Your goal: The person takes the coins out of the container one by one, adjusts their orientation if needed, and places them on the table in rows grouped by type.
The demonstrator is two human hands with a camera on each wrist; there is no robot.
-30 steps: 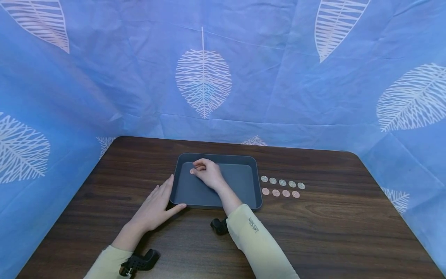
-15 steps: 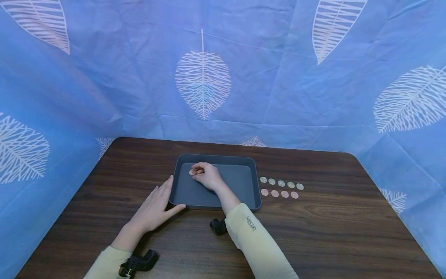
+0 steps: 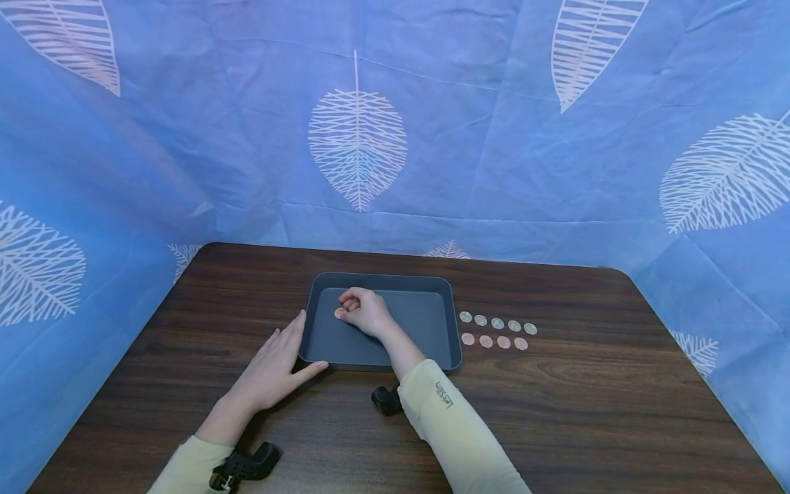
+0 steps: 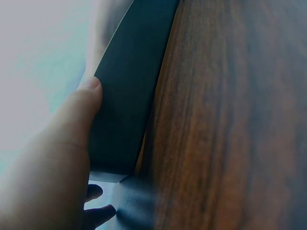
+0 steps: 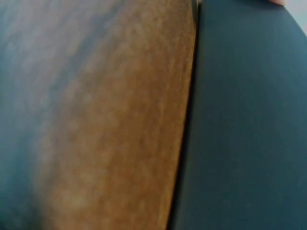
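A dark grey rectangular tray (image 3: 420, 329) lies on the wooden table. Over its left part, my right hand (image 3: 369, 314) pinches a copper-coloured coin (image 3: 339, 313) at the thumb and fingertips. The left hand (image 3: 271, 367) lies along the tray's front left corner, fingers straight beside the left side and thumb pointing along the front. In the left wrist view, the thumb (image 4: 79, 108) touches the upper edge of the tray's front wall. Only a fingertip of the right hand shows at the top of the right wrist view.
Right of the tray, several silver-coloured coins (image 3: 497, 323) form a row, with a row of several copper-coloured coins (image 3: 503, 342) in front. A blue cloth (image 3: 469, 151) with white leaf prints hangs behind the table (image 3: 586, 412).
The coin at the right fingertips has shifted slightly toward the person, and the right fingers have changed position a little around it. The left hand stays at the tray's corner.
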